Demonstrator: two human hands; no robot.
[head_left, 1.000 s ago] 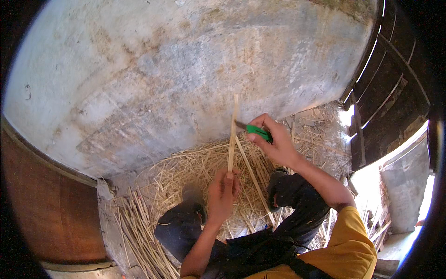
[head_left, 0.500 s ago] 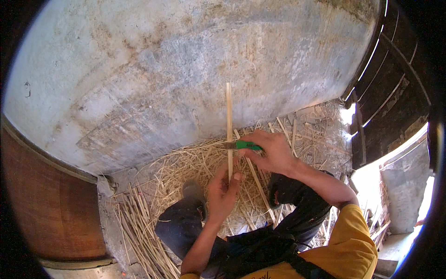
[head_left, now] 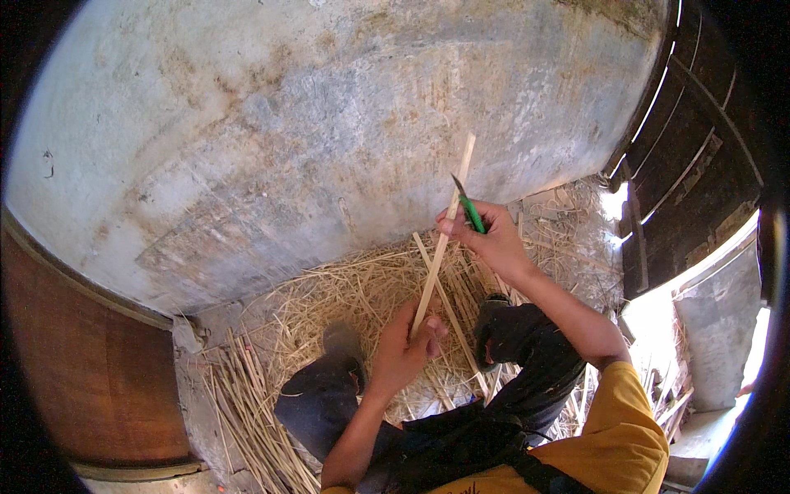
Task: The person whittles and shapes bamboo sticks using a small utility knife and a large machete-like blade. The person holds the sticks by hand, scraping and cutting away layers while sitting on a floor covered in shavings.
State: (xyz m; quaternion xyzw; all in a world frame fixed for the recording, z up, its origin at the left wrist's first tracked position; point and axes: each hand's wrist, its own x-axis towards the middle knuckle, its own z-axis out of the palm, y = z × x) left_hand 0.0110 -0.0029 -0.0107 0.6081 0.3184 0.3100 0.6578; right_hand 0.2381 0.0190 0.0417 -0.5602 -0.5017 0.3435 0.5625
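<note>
A long thin bamboo strip stands tilted, its top leaning right toward the wall. My left hand grips its lower end above my knees. My right hand is shut on a small knife with a green handle, the blade pointing up and resting against the strip near its upper part. A second strip slants down behind the first into the straw.
A pale stained wall fills the background. Straw-like shavings cover the floor around my dark trousers and shoes. Cut strips lie at lower left beside a brown wooden surface. A dark wooden door stands at right.
The knife hand has moved up along the strip, and the blade now points up rather than across. The strip has tilted to the right.
</note>
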